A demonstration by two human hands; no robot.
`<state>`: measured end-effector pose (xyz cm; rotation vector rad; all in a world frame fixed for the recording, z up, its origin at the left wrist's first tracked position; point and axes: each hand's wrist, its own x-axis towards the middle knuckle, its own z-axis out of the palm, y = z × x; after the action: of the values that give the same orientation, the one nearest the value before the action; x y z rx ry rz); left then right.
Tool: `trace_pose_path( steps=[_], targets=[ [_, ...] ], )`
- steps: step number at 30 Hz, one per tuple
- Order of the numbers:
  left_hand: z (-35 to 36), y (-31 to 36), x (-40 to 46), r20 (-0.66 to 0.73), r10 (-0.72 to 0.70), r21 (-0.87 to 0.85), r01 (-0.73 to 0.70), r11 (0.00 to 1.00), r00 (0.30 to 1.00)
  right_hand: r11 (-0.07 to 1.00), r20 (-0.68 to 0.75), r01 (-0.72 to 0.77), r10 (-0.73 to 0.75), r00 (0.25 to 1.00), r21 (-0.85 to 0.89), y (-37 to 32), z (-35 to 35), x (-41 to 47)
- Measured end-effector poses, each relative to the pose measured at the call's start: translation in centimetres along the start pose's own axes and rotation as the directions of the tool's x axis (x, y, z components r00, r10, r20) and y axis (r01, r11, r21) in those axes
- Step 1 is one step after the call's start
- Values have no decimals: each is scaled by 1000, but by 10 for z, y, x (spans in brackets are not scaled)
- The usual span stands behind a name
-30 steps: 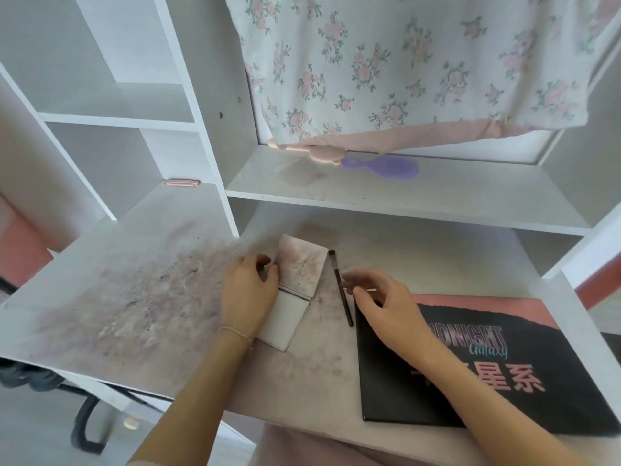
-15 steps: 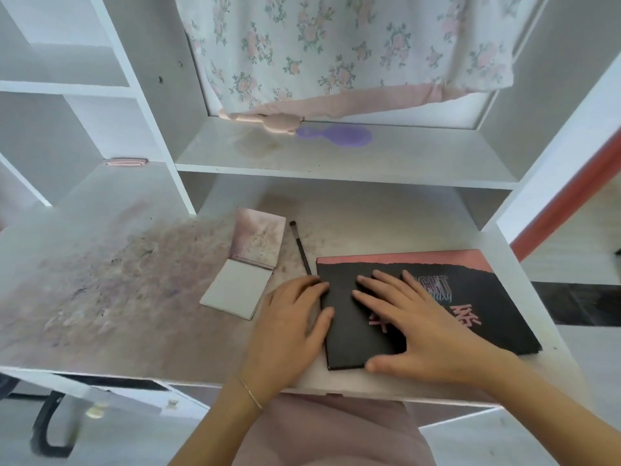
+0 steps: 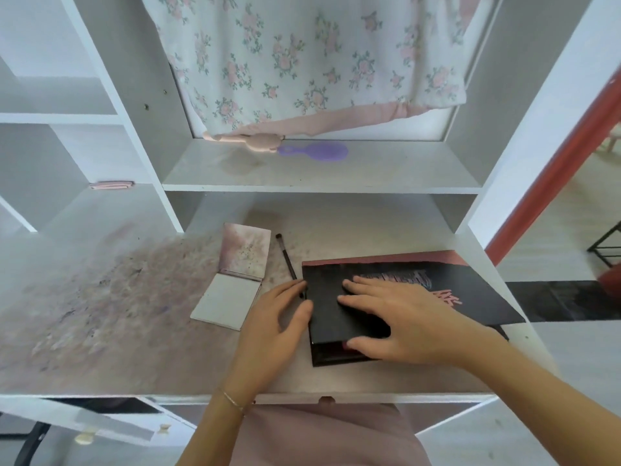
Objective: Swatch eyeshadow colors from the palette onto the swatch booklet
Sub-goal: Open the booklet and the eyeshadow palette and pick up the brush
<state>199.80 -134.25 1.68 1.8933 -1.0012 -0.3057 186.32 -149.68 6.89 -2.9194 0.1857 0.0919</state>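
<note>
A large black eyeshadow palette point(image 3: 470, 290) with pink lettering lies on the right of the desk. Its lid is raised a little at the near left corner. My right hand point(image 3: 396, 317) holds that lid, fingers flat on top and thumb under the front edge. Beside it, my left hand point(image 3: 272, 331) rests with relaxed fingers against the palette's left edge. The small swatch booklet point(image 3: 228, 297) lies open to the left, its upper page stained pink. A thin dark brush point(image 3: 285, 257) lies between booklet and palette, its lower end hidden by my left fingers.
The desk top point(image 3: 100, 314) is smeared with pink and purple powder on the left. A purple hairbrush point(image 3: 322, 152) and a floral cloth point(image 3: 302, 62) sit over the shelf above. A pink flat item point(image 3: 111, 185) lies at the back left. The desk's front edge is close below my hands.
My left hand left the booklet and both hands moved onto the palette. The right thumb has gone under the front edge, and the lid now stands slightly lifted.
</note>
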Motion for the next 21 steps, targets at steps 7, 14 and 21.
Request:
trace_pose_path(
  steps=[7,14,21],
  targets=[
    [-9,5,-3,-59,-23,-288,5,957,998,993,-199,-64,44,979,-96,-12,-40,29],
    [-2,2,-6,-85,41,-143,-53,988,996,971,-595,-176,48,802,-160,-11,-60,47],
    [2,-2,-3,-37,161,-13,-161,987,986,988,-662,-70,-40,749,-138,0,-63,61]
  ],
)
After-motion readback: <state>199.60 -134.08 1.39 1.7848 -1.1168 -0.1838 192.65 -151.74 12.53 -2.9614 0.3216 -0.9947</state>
